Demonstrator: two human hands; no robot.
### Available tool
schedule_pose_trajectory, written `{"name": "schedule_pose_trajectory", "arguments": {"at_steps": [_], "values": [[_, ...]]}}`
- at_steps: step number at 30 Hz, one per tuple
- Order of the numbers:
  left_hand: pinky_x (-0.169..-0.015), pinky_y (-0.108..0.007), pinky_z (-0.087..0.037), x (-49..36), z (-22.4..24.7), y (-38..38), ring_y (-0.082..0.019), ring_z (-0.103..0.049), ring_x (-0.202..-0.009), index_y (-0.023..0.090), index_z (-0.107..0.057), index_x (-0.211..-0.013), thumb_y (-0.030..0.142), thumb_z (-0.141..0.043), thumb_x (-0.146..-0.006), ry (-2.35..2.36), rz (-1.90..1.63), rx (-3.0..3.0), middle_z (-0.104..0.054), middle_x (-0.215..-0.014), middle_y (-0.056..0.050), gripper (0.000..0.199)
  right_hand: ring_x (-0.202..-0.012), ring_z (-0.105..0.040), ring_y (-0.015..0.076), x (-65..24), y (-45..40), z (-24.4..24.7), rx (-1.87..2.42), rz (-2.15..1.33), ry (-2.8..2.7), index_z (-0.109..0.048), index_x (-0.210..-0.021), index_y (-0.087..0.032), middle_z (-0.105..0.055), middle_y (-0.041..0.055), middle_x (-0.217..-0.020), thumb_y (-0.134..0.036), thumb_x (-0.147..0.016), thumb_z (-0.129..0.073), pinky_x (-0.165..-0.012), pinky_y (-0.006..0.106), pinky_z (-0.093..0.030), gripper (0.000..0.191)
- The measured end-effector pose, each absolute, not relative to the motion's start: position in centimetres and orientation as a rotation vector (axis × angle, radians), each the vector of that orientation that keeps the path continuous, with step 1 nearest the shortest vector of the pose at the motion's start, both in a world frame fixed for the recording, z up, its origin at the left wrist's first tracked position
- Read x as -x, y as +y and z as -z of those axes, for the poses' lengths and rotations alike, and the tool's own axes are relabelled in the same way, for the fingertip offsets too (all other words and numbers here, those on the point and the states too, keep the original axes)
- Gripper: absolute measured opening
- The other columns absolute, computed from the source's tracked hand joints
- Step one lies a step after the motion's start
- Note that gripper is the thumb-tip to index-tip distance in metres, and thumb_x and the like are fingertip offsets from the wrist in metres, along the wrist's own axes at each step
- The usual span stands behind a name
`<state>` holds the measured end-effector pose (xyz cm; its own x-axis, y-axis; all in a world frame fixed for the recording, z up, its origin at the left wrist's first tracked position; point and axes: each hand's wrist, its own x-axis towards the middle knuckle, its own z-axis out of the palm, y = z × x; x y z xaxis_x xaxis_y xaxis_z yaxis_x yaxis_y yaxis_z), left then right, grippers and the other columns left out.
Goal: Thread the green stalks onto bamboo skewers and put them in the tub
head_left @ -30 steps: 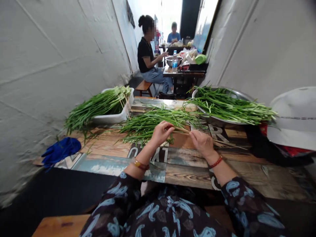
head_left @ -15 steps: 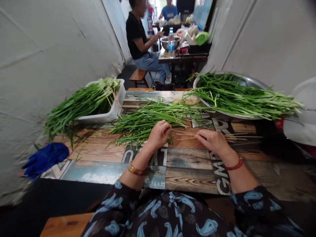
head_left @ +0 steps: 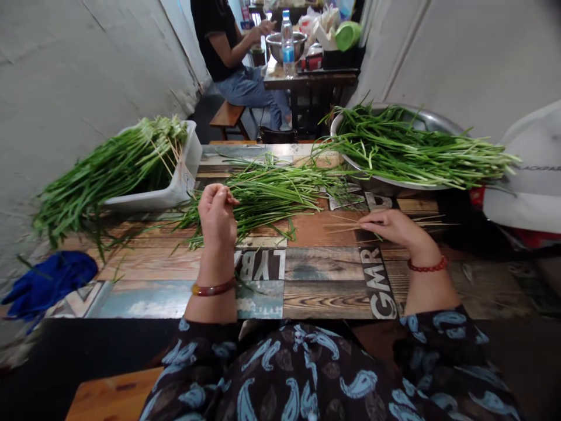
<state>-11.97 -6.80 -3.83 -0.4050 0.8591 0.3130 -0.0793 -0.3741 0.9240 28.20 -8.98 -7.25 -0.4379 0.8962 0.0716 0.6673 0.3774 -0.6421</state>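
My right hand (head_left: pixel 388 225) is pinched on a few thin bamboo skewers (head_left: pixel 342 224) lying low over the table; their other ends fan out to the right behind the hand. My left hand (head_left: pixel 218 213) is closed, raised at the left end of a loose pile of garlic chives (head_left: pixel 276 190). Whether its curled fingers hold anything is hidden. The chives lie across the middle of the table, between a full white tub and a full metal basin.
At the left, a white plastic tub (head_left: pixel 193 153) holds chives with skewers through them. More chives overhang a metal basin (head_left: pixel 442 120) at the right. A blue glove (head_left: pixel 52 283) lies on the table's left edge. A person (head_left: pixel 223 44) sits beyond by a water bottle (head_left: pixel 287 49).
My left hand has moved left, away from the right hand, to the pile's left end. My right hand stays on the skewers, shifted slightly. The view has tipped down.
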Motion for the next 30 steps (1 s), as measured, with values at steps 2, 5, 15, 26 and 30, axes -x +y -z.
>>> {"name": "schedule_pose_trajectory", "arguments": {"at_steps": [2,5,15,26,30], "values": [[-0.061,-0.021,-0.042,11.7,3.6,-7.0,-0.009,-0.042,-0.061,0.02,-0.049,-0.078,0.033,-0.062,-0.075,1.12,-1.81,-1.123,-0.045,-0.072,0.003,0.019,-0.086,-0.07,0.0228,-27.7,-8.9,7.3,1.303,-0.72,-2.213,-0.078,-0.098,-0.023,-0.075,0.0069,-0.095,-0.039,-0.087,-0.063,-0.077,0.035,-0.054,0.026],[-0.063,-0.021,-0.042,10.7,3.9,-7.4,-0.009,-0.044,-0.063,0.019,-0.052,-0.077,0.031,-0.061,-0.078,1.093,-1.713,-1.271,-0.045,-0.071,0.002,0.016,-0.091,-0.069,0.0228,-26.6,-9.3,6.4,1.243,-0.648,-2.175,-0.078,-0.096,-0.021,-0.074,0.0081,-0.097,-0.038,-0.087,-0.064,-0.081,0.037,-0.054,0.023],[-0.064,-0.025,-0.034,7.1,4.1,-9.2,-0.012,-0.043,-0.068,0.017,-0.051,-0.073,0.023,-0.05,-0.088,1.298,-1.323,-1.896,-0.047,-0.071,0.001,0.016,-0.097,-0.069,0.0219,-16.8,-12.1,3.3,0.911,-0.223,-2.029,-0.07,-0.112,-0.019,-0.075,0.0096,-0.104,-0.024,-0.094,-0.057,-0.087,0.038,-0.054,0.023],[-0.084,-0.03,-0.047,5.6,5.4,-9.6,-0.018,-0.059,-0.094,0.014,-0.064,-0.102,0.024,-0.05,-0.094,1.116,-1.069,-2.178,-0.066,-0.098,-0.009,0.019,-0.076,-0.07,0.0183,-16.7,-12.5,6.5,1.117,-0.565,-2.153,-0.064,-0.125,-0.015,-0.074,0.0089,-0.09,-0.025,-0.099,-0.042,-0.074,0.033,-0.055,0.035],[-0.096,-0.036,-0.044,5.7,6.3,-9.0,-0.022,-0.057,-0.106,0.014,-0.063,-0.119,0.018,-0.049,-0.093,1.271,-0.72,-2.465,-0.066,-0.118,-0.011,0.03,-0.038,-0.045,0.0071,-17.3,-11.8,5.8,1.233,-1.237,-1.66,-0.061,-0.127,-0.016,-0.061,-0.0024,-0.063,-0.035,-0.096,-0.048,-0.039,0.021,-0.036,0.039]]}}
